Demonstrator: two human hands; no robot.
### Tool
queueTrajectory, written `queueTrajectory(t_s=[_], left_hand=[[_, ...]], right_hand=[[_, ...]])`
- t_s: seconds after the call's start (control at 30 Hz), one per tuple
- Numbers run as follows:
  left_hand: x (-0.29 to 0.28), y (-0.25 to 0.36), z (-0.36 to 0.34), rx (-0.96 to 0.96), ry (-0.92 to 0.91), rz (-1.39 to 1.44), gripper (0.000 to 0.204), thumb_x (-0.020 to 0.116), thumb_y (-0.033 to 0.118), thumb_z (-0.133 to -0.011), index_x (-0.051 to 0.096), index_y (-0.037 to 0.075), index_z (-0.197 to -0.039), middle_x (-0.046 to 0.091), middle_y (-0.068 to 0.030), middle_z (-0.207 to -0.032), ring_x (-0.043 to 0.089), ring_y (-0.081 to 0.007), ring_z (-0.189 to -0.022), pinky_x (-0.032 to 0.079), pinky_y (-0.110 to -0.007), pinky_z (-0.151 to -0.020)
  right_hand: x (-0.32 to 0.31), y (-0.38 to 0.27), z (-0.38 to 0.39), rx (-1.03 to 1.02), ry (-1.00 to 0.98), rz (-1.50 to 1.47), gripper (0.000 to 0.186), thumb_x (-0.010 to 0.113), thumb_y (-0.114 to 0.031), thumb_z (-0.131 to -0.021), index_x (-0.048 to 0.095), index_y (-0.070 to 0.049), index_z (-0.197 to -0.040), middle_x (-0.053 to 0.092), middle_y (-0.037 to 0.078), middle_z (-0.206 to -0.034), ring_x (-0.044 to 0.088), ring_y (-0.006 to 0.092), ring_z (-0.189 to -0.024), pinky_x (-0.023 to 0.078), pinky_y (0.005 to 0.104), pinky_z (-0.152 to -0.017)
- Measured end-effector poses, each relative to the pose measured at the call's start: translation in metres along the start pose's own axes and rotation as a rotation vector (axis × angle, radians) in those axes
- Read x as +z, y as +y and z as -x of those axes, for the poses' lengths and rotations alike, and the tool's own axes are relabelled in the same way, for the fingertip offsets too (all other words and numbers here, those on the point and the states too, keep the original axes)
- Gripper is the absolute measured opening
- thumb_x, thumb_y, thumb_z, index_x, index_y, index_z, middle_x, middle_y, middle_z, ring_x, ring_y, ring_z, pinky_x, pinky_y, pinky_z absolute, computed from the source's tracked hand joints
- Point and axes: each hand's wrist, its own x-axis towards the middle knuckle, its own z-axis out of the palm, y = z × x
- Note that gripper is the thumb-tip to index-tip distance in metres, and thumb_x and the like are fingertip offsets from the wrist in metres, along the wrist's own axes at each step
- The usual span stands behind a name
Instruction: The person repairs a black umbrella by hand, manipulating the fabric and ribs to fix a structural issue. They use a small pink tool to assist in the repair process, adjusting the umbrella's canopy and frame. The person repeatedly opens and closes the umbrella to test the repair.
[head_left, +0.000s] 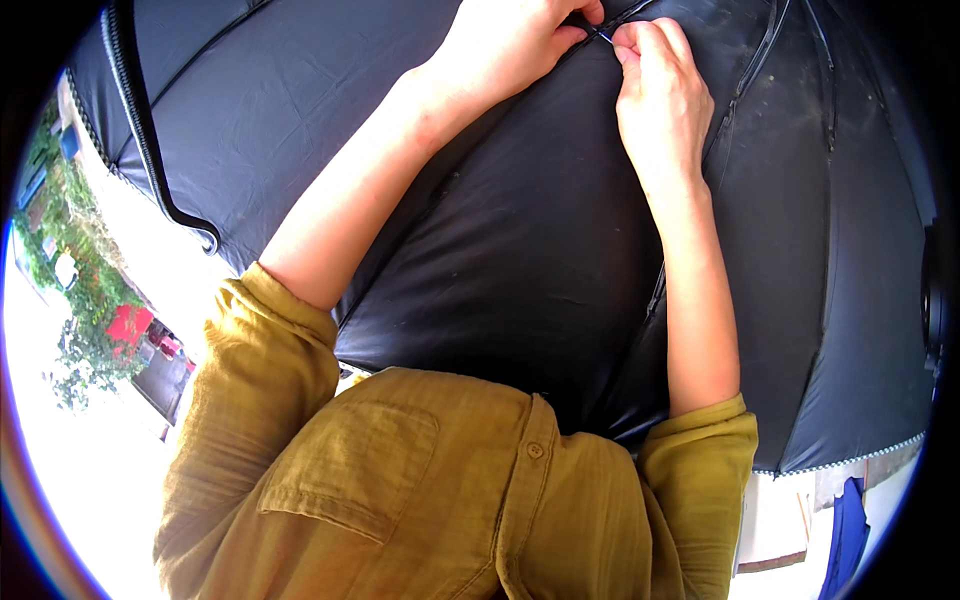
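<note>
A large black umbrella canopy (520, 230) spreads out in front of me, crossed by thin dark ribs and seams. At the far edge of the view my left hand (520, 35) is closed, thumb and forefinger drawn together at a rib. The upper part of that hand is cut off, so what it grips is hidden. Close on its right, my right hand (665, 90) pinches a thin, shiny, needle-like piece (604, 37) between thumb and fingers. This piece points toward the left fingertips and lies over the rib. Its exact kind is too small to make out.
A black rod with a hooked end (160, 180) runs down the left side over the canopy. Patterned trim (850, 457) lines the canopy's rim. Beyond it are plants (85, 270) and a red object (130, 325) at left, and dark blue cloth (848, 540) at lower right.
</note>
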Motion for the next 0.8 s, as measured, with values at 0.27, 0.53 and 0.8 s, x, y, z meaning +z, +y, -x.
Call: queueTrajectory(t_s=[0.27, 0.53, 0.8], left_hand=[[-0.005, 0.004, -0.012, 0.101, -0.049, -0.095, 0.011, 0.066, 0.004, -0.075, 0.063, 0.005, -0.086, 0.056, -0.0117, -0.090, 0.060, -0.0306, -0.090, 0.052, -0.039, -0.077], [-0.005, 0.003, -0.018, 0.085, -0.115, -0.078, 0.011, 0.066, 0.004, -0.074, 0.062, 0.004, -0.085, 0.056, -0.0127, -0.090, 0.058, -0.0313, -0.093, 0.051, -0.040, -0.080], [-0.001, 0.002, -0.017, 0.136, -0.095, -0.076, 0.011, 0.067, 0.003, -0.073, 0.062, 0.004, -0.083, 0.056, -0.0130, -0.089, 0.058, -0.0315, -0.092, 0.050, -0.039, -0.081]], right_hand=[[-0.014, 0.000, -0.013, -0.084, 0.008, -0.106, 0.003, 0.060, 0.000, -0.084, 0.057, -0.001, -0.085, 0.055, 0.012, -0.091, 0.062, 0.0335, -0.079, 0.051, 0.0406, -0.069], [-0.022, 0.007, -0.008, -0.065, -0.026, 0.023, 0.006, 0.065, -0.007, -0.086, 0.064, -0.004, -0.092, 0.061, 0.004, -0.095, 0.066, 0.0258, -0.080, 0.053, 0.0348, -0.071], [-0.022, 0.008, -0.018, -0.190, 0.013, 0.039, 0.006, 0.060, 0.005, -0.080, 0.054, 0.002, -0.080, 0.051, 0.015, -0.084, 0.057, 0.0354, -0.079, 0.047, 0.0427, -0.068]])
